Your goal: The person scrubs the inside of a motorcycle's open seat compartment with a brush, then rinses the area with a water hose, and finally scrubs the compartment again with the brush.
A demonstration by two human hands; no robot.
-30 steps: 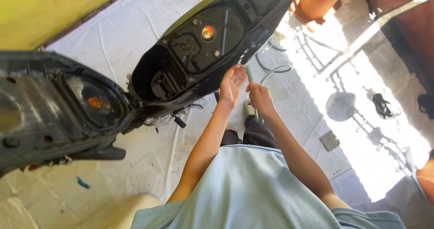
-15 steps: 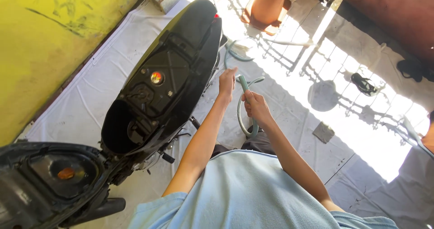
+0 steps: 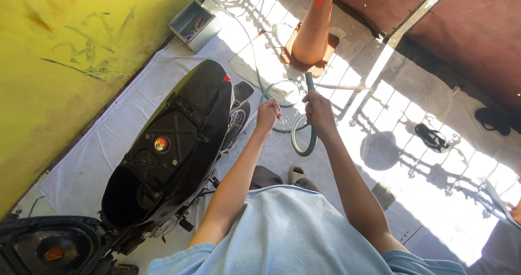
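My right hand (image 3: 319,111) grips a grey-green hose (image 3: 310,139) held upright; it loops below my fist and trails in coils on the floor. My left hand (image 3: 268,115) is a closed fist just left of it, near the tail of a black scooter (image 3: 179,145). I cannot tell whether the left fist holds anything. The scooter stands to my left with its seat raised and the open storage compartment showing.
An orange traffic cone (image 3: 313,31) stands ahead on the white tiled floor. A grey metal box (image 3: 193,23) sits by the yellow wall (image 3: 59,63). Dark sandals (image 3: 432,137) lie at the right. Gate shadows fall across the sunlit floor.
My view has swung forward along the scooter toward the cone. Both hands have risen, and the hose now stands upright in my right hand.
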